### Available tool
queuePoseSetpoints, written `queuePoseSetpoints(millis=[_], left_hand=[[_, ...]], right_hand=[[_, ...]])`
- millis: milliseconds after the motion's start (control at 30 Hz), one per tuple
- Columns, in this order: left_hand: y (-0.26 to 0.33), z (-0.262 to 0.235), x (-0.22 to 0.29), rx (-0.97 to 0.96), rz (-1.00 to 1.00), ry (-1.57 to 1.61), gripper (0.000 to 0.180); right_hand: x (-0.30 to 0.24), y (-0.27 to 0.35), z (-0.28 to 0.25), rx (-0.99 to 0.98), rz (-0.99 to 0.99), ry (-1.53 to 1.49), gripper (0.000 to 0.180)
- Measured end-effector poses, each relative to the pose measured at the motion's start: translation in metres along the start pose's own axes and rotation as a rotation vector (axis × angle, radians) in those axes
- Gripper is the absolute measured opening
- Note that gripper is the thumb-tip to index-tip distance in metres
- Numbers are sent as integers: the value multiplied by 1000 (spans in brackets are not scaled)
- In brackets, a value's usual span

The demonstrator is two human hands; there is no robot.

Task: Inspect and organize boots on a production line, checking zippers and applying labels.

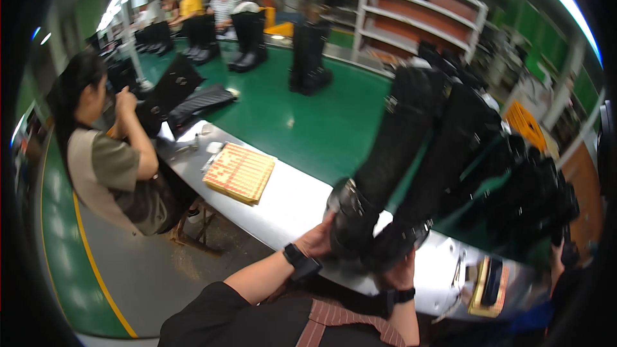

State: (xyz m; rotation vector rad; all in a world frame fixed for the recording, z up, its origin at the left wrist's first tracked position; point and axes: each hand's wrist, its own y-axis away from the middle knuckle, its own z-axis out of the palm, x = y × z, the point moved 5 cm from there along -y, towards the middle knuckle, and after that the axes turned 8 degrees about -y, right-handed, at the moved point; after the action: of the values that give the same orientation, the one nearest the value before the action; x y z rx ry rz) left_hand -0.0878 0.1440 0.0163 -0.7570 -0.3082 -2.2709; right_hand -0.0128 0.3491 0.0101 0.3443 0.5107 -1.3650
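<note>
At table edge, low in view: left hand [316, 239] pressed against the heel of the left boot [379, 167], fingers wrapped on it; right hand [400, 272] cupped under the sole of the right boot [437, 173], gripping from below. Both tall black boots side by side, toes near the hands, shafts leaning up and away to the right over the steel table [283, 209] and green belt [308, 128]. Further left, a yellow box [239, 172] on the table, well apart, beside a seated person [106, 154].
</note>
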Motion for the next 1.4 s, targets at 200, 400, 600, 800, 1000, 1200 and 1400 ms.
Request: queuePoseSetpoints(millis=[200, 400, 600, 800, 1000, 1200, 1400], left_hand=[[25, 24, -11, -208, -69, 462, 57], [32, 38, -12, -295, -156, 551, 46], [24, 72, -24, -260, -424, 491, 39], [10, 55, -46, -384, -491, 298, 49], [12, 54, 17, -139, -199, -231, 61], [17, 76, 22, -105, -17, -738, 48], [15, 63, 3, -191, 100, -673, 45]], right_hand=[[-10, -2, 45, 273, -210, 793, 79], [-64, 18, 60, -30, -272, 1065, 69], [-80, 17, 100, -221, -327, 1066, 68], [-85, 20, 122, -500, -370, 1037, 69], [-90, 64, 91, 35, -232, 879, 75], [-109, 83, 43, 179, -65, 1388, 75], [-97, 81, 63, 166, -186, 1458, 70]])
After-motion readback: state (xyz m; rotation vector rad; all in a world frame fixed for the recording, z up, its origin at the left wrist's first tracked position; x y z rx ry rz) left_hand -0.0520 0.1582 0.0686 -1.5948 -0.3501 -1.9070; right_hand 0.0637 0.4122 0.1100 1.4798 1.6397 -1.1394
